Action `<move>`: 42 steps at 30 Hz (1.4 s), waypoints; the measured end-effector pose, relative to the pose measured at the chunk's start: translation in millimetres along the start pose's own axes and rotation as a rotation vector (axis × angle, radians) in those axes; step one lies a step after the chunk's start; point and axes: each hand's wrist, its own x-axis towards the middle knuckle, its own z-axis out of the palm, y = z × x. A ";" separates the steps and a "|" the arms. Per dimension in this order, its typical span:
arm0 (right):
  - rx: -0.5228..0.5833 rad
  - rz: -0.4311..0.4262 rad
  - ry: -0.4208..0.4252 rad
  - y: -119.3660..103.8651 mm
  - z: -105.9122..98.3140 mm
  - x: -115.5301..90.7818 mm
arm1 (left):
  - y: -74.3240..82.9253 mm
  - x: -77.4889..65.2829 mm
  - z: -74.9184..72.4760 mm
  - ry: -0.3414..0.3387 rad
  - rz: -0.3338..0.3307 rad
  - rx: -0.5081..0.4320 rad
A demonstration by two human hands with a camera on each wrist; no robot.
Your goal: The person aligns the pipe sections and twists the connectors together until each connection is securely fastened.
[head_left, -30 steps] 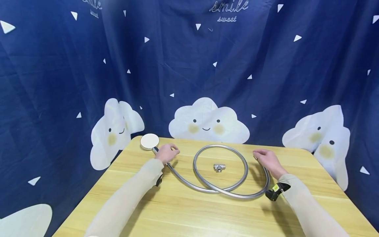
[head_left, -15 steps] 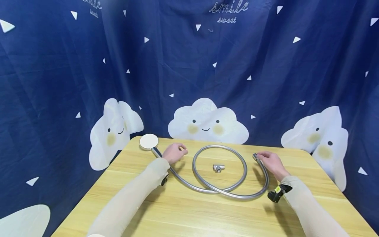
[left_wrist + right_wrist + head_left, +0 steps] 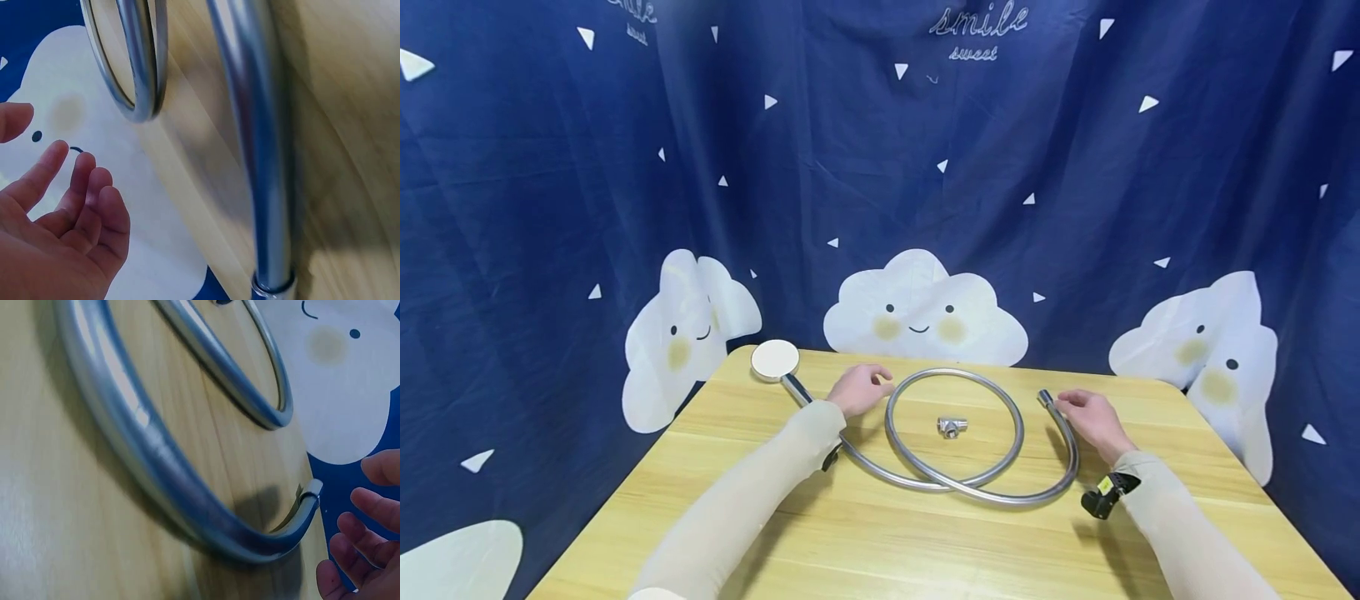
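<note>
My left hand (image 3: 859, 390) hovers over the table, fingers loosely bent and holding nothing, just left of the looped silver shower hose (image 3: 1019, 500). Behind that hand lies a round white-faced shower head (image 3: 775, 360); its handle is partly covered by the sleeve. My right hand (image 3: 1094, 421) is beside the hose's free end fitting (image 3: 1045, 398), fingers relaxed and apart from it. In the right wrist view the bare hand (image 3: 369, 544) shows nothing between its fingers, close to the hose tip (image 3: 311, 489). Inside the hose loop sits a small chrome tee fitting (image 3: 952, 427).
Everything lies on a light wooden table (image 3: 865, 550). A dark blue curtain (image 3: 865, 150) with white clouds and triangles hangs behind and along both sides. Black wrist cameras are strapped on; the right one (image 3: 1108, 493) stands close above the tabletop.
My left hand has moved right, away from the shower head's handle toward the hose loop. My right hand has drawn back slightly to the right, leaving the hose's end fitting uncovered.
</note>
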 end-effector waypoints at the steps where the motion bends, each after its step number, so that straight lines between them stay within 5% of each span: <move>1: -0.007 -0.002 0.002 1.2 0.1 -0.1 | 2.1 -0.3 0.8 -0.005 0.005 -0.001; 17: -0.106 -0.016 -0.008 17.0 6.4 -0.2 | 25.3 -1.3 16.0 -0.067 0.066 0.007; 32: -0.208 -0.068 -0.035 21.1 10.3 1.8 | 29.0 5.5 33.6 -0.112 0.099 0.038; 42: -0.262 -0.077 -0.100 27.7 9.3 3.9 | 37.4 0.1 32.5 -0.126 0.099 0.031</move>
